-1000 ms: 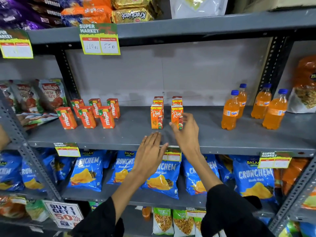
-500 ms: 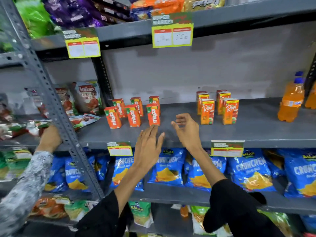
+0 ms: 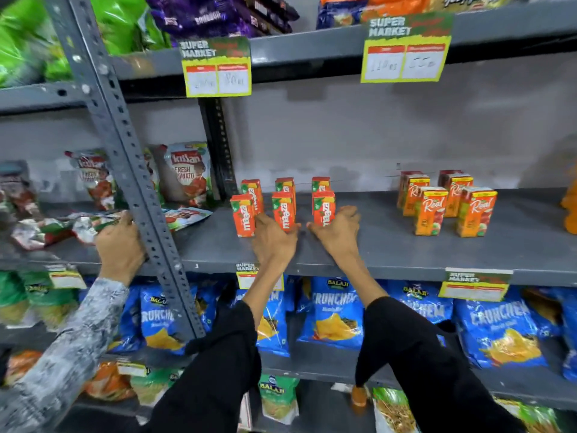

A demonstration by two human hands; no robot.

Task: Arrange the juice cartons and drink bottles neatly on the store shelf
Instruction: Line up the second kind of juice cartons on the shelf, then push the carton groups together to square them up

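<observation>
Several orange-red Maaza juice cartons [image 3: 243, 215] stand in two rows on the grey middle shelf [image 3: 390, 248]. My left hand [image 3: 273, 242] is closed around the base of the middle front Maaza carton [image 3: 283, 207]. My right hand [image 3: 338, 232] wraps the base of the right front Maaza carton [image 3: 324, 209]. Further right on the same shelf stands a group of orange Real juice cartons [image 3: 430, 210], untouched. An orange drink bottle [image 3: 570, 210] is cut off by the right edge of the view.
Another person's hand [image 3: 120, 242] in a patterned sleeve handles tomato pouches [image 3: 187, 173] in the left bay, beyond a slotted steel post [image 3: 134, 182]. Price tags [image 3: 406, 46] hang from the shelf above. Blue chip bags [image 3: 337, 314] fill the shelf below.
The view has swung left. Both my hands went from hovering over the shelf's front edge to the front Maaza cartons and closed on them. The other person's hand stays in the left bay.
</observation>
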